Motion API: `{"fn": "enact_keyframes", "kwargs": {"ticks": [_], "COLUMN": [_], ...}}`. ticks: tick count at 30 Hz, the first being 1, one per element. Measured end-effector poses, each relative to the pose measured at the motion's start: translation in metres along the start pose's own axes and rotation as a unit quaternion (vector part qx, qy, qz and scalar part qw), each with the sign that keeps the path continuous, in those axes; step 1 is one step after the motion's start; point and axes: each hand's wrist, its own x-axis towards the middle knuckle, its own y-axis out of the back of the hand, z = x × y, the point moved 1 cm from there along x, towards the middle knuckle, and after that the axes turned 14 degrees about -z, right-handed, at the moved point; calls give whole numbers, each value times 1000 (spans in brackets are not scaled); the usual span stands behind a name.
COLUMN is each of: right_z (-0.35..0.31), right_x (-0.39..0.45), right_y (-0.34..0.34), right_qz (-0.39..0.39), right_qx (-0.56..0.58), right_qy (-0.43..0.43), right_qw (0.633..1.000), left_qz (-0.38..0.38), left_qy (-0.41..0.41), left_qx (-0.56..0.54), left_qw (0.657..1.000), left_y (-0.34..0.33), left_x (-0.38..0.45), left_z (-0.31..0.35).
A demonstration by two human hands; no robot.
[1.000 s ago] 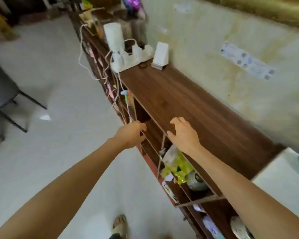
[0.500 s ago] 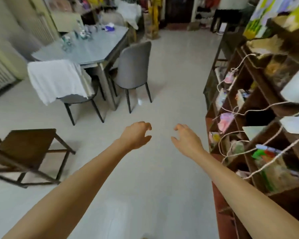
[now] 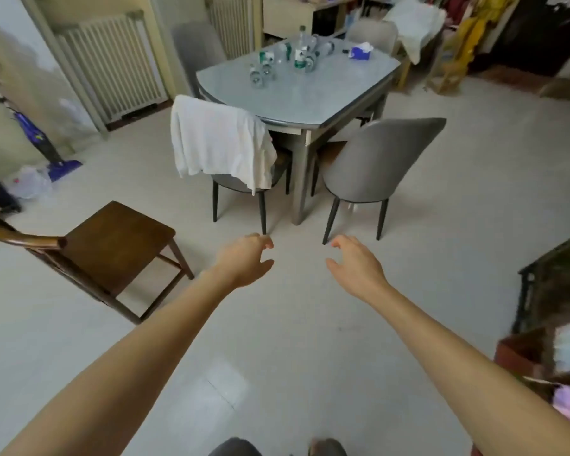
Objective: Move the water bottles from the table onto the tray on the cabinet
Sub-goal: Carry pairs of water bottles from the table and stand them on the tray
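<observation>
both hands empty: left hand (image 3: 244,263) and right hand (image 3: 356,268) extended over the floor, fingers loosely curled, gripping nothing. water bottles (image 3: 285,59) clustered on the counter (image 3: 329,93), well apart, apparently several lying down. approach needed first.

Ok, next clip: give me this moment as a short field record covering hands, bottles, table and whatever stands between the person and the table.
left hand: held out over the floor, fingers loosely curled, holding nothing
right hand: same, holding nothing
water bottles: clustered on the table, some upright, some lying down
table: grey, across the room, ahead of the person
in between: grey chair; chair with white cloth draped on its back
tray and cabinet top: not in view
task stage: no bottle picked up
</observation>
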Motion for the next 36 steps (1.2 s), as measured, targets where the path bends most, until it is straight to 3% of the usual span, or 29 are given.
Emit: {"fn": "enact_keyframes", "kwargs": {"ticks": [11,28,36], "right_z": [-132,-358,-468], "right_x": [288,700,878], "right_y": [-1,41,36], "right_qz": [-106,-137,-206], "right_qx": [-52,-71,-114], "right_qy": [125,239,286], "right_qw": [985,959,929], "left_qz": [44,117,112], "left_qy": [167,257,323], "left_qx": [-74,-131,-187], "left_qw": [982,950,921], "left_y": [101,312,386], "left_x": [121,360,446], "left_z": [-192,-451,-576]}}
